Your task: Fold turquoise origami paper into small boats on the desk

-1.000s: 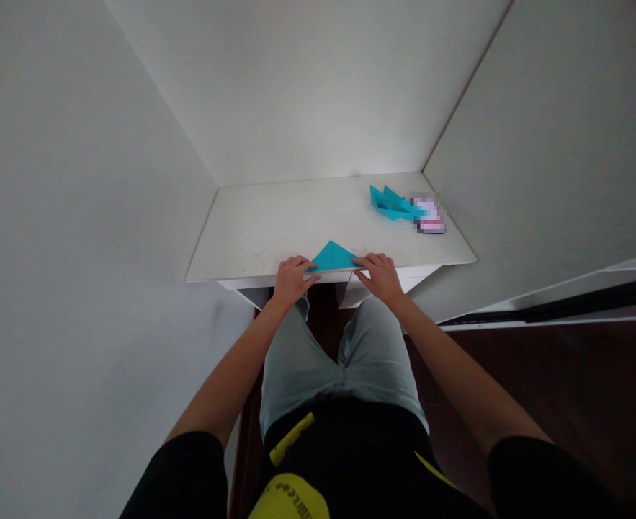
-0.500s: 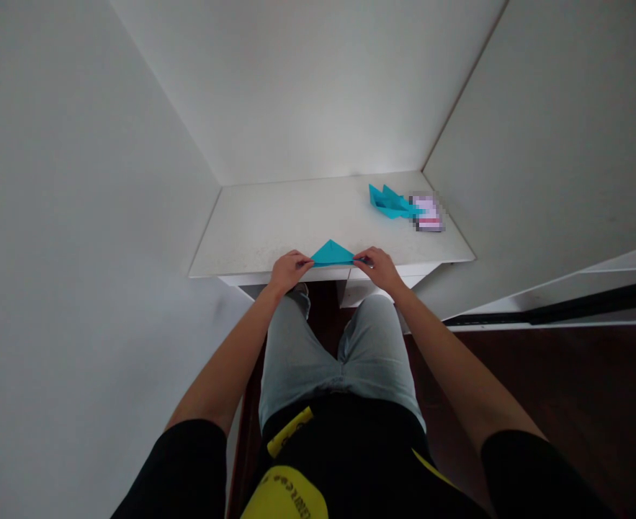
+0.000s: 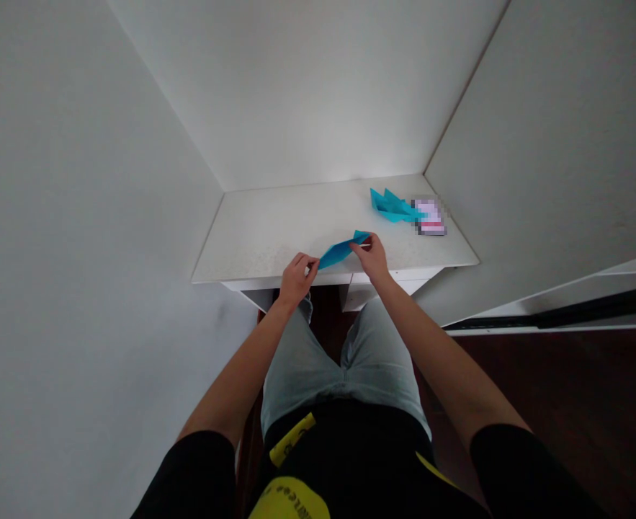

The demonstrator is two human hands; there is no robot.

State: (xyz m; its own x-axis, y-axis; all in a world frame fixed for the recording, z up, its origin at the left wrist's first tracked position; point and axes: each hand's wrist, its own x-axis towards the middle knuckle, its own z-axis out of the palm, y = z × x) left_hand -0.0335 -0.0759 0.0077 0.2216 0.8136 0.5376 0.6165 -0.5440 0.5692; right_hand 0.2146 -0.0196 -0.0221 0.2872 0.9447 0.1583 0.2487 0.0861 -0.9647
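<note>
Between my two hands is a folded piece of blue paper (image 3: pixel 338 252), long and narrow from this angle, slanting up to the right over the front part of the white desk. My left hand (image 3: pixel 298 277) pinches its lower left end near the desk's front edge. At the upper right end, my right hand (image 3: pixel 370 256) grips it between thumb and fingers, and a small flap stands out beyond the fingertips. The fingers hide parts of both ends.
Folded blue paper boats (image 3: pixel 393 207) lie at the back right of the white desk (image 3: pixel 274 223), partly over a blurred pinkish item (image 3: pixel 431 218). Walls close in the desk at the left, back and right. My legs (image 3: pixel 377 353) are below its front edge.
The blue paper was level with a triangular peak; now it is tilted, right end higher, and looks narrower. My right hand has moved up and turned; my left has shifted slightly right.
</note>
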